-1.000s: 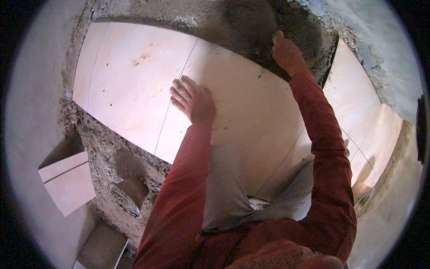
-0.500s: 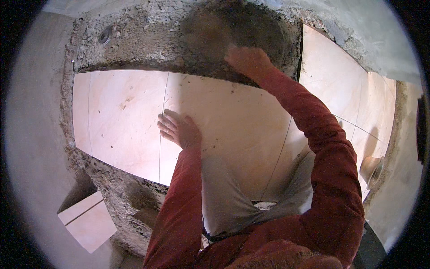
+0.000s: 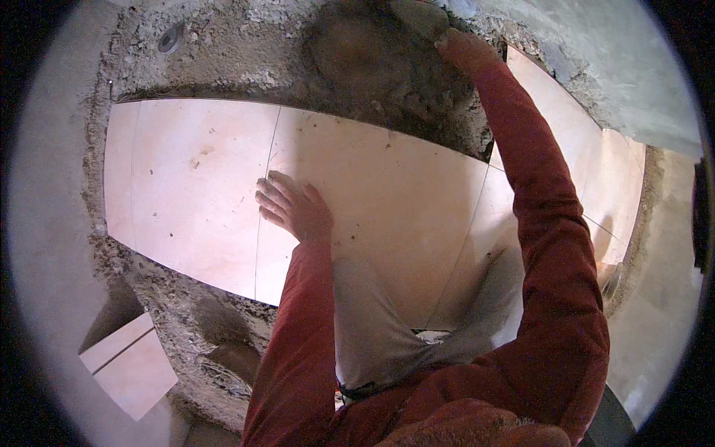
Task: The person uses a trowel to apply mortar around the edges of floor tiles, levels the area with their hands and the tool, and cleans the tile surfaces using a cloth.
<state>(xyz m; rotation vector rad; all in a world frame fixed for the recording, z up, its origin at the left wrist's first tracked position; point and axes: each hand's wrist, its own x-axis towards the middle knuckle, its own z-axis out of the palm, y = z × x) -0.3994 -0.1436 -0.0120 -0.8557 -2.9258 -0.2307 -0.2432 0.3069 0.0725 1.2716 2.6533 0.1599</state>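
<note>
Two hands visible. Left hand (image 3: 293, 209) flat, fingers spread, pressing beige floor tile (image 3: 387, 201) at frame centre. Right hand (image 3: 463, 46) upper right, reaching into grey mortar bed (image 3: 357, 59); grip unclear. Two loose tiles (image 3: 130, 365) stacked lower left.

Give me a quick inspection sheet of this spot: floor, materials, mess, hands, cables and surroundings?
Surface: row of pale floor tiles laid side by side, thin joints between them.
Job's things: dark, rough mortar bed along the tiles' far edge.
Clutter: spare tile pieces lying apart at lower left; crumbly mortar edging.
Hands: left hand flat on a tile, fingers spread; right hand reaching into the mortar, grip unclear.
Cables: nothing seen.
Surroundings: small round fitting in the mortar at upper left; grey wall at upper right.
</note>
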